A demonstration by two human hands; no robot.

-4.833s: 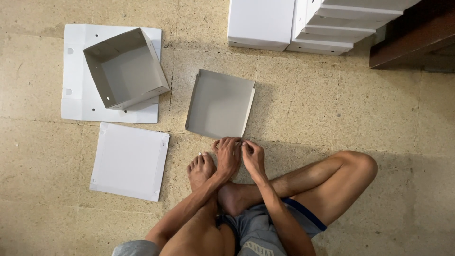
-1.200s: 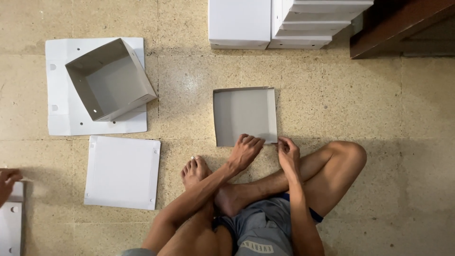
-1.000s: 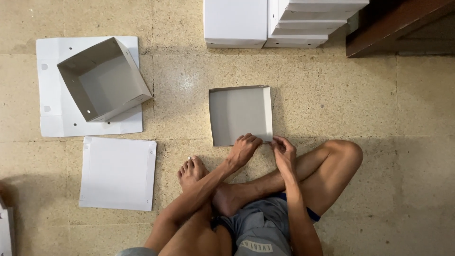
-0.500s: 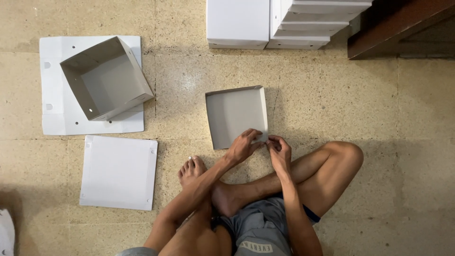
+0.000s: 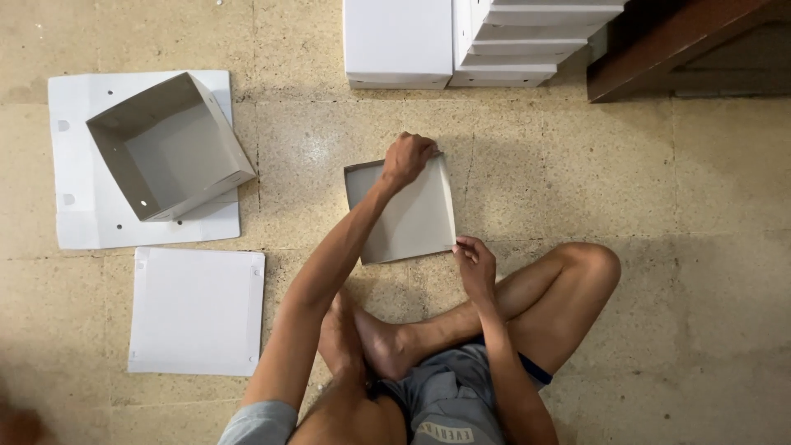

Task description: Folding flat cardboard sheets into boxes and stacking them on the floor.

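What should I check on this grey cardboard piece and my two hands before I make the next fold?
1. Left hand grips the far edge of the grey cardboard piece: ok.
2. Right hand pinches the near right corner of the piece: ok.
3. Far and left edges of the piece stand up as low walls: ok; right edge, cannot tell.
4. Piece lies on bare floor, apart from the folded grey box: ok.
5. Flat white sheet lies clear of both hands: ok.
6. Stack of white boxes does not touch the piece: ok.
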